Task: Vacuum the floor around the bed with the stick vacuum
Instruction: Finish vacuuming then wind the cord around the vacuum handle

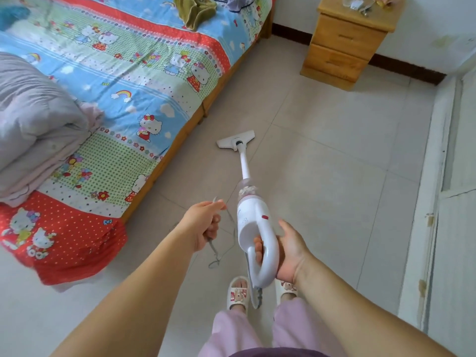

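White stick vacuum (253, 225) with red button, beside it bed (144, 73) in red, blue, green cartoon-cat print, grey quilt (33, 119), honey-wood nightstand (345, 45), pale floor tiles (334, 155)

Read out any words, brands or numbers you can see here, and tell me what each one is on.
None can be read.
Stick vacuum: faint marks on the white body, too small and blurred to read.
Bedsheet: cartoon cats, rainbows and flowers, no legible lettering.
Slippers: a picture only, no text.
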`<state>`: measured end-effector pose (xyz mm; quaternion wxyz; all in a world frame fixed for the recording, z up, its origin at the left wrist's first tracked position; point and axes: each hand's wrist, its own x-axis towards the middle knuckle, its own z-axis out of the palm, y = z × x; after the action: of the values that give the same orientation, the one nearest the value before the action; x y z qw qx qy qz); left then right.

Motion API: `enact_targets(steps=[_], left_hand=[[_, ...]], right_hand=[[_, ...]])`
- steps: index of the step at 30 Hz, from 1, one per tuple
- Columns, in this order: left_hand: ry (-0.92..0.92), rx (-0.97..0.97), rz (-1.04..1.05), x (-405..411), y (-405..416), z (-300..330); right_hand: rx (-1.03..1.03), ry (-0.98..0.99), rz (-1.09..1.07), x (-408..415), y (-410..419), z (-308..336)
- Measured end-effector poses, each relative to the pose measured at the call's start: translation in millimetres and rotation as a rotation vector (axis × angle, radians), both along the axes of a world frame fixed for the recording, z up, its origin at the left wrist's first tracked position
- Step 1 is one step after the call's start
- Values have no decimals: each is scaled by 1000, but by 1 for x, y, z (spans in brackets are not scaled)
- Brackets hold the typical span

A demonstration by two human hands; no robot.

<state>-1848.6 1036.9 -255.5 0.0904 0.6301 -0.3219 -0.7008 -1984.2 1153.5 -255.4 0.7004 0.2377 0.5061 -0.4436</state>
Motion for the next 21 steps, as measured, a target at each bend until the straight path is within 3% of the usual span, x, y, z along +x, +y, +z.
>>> enact_targets(steps=[5, 10, 21], left_hand=[[-31, 92, -39, -18, 21, -6], [-51, 111, -15, -45, 36, -12], [-259, 162, -91, -100, 46, -28]], right_hand=[[91, -62, 168, -25, -7, -8], [172, 5, 315, -33, -15, -17], [21, 88, 264, -57, 3, -24]])
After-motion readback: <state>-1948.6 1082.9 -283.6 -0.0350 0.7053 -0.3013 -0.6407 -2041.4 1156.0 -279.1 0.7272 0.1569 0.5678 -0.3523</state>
